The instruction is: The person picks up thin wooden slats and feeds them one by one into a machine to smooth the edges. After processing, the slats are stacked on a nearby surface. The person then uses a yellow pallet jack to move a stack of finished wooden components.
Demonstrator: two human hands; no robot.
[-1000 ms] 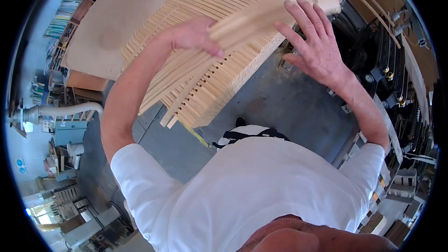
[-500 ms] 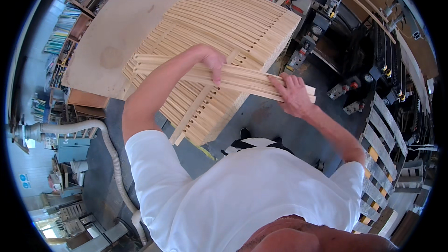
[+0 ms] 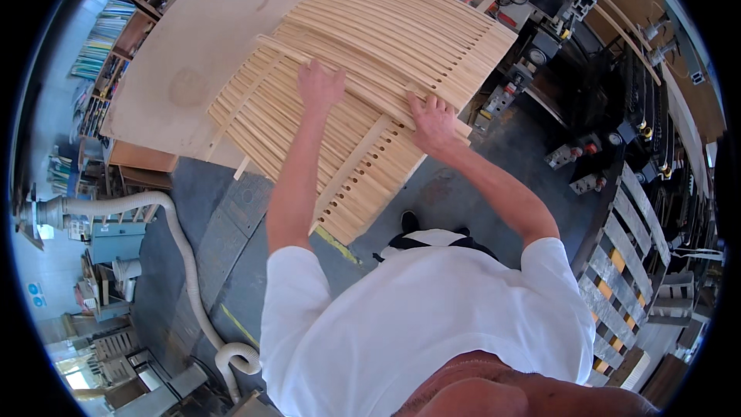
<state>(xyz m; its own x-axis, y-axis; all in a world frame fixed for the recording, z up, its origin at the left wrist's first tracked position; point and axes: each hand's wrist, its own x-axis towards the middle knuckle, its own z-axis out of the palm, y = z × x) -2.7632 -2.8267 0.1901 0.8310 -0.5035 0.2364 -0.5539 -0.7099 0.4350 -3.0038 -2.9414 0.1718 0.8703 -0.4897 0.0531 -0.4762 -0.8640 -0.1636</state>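
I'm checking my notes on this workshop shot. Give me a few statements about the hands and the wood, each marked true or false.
1. Both hands rest on the stack of curved wooden slats. True.
2. The left hand grips a hammer. False: it lies flat on the slats, holding no tool.
3. The right hand presses a slat near the stack's right edge. True.
4. The slats lie on the floor. False: they sit on a plywood sheet.
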